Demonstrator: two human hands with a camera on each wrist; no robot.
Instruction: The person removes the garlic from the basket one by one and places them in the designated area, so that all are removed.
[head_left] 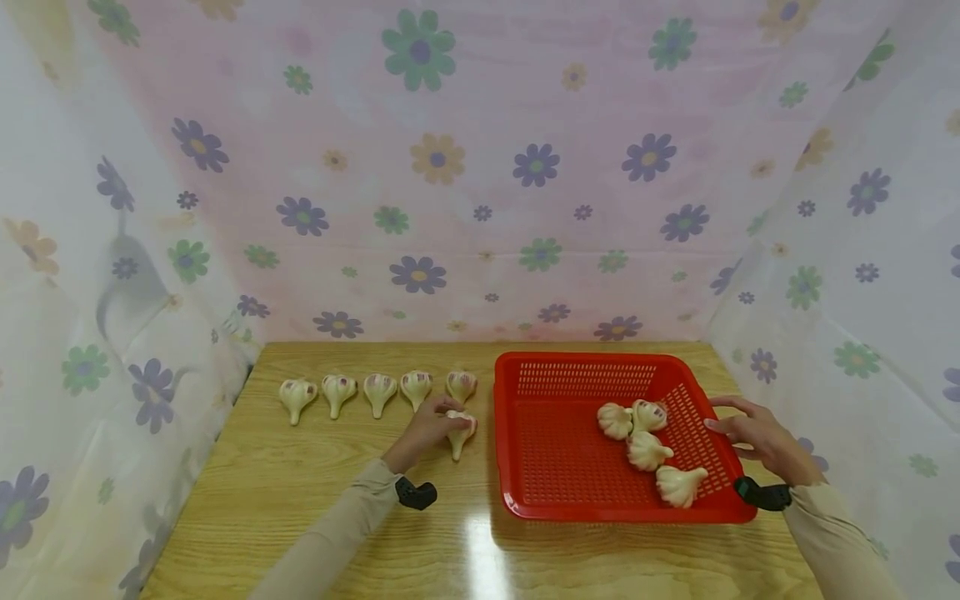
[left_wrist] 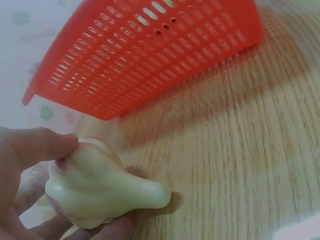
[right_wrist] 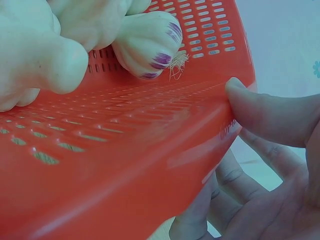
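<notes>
One garlic (left_wrist: 97, 185) is pinched by your left hand (head_left: 431, 428) while your right hand (head_left: 759, 437) grips the basket rim (head_left: 600, 512), presumably to steady it.

Head: high, forward-down over table (head_left: 330, 458)
Left wrist: close, basket's left wall (left_wrist: 160, 65)
Right wrist: closest, right rim (right_wrist: 207, 120)
Shared: basket

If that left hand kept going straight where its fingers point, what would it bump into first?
Likely the red basket, at its nearer wall, with the garlic bulb the left hand holds; depth is unclear.
</notes>
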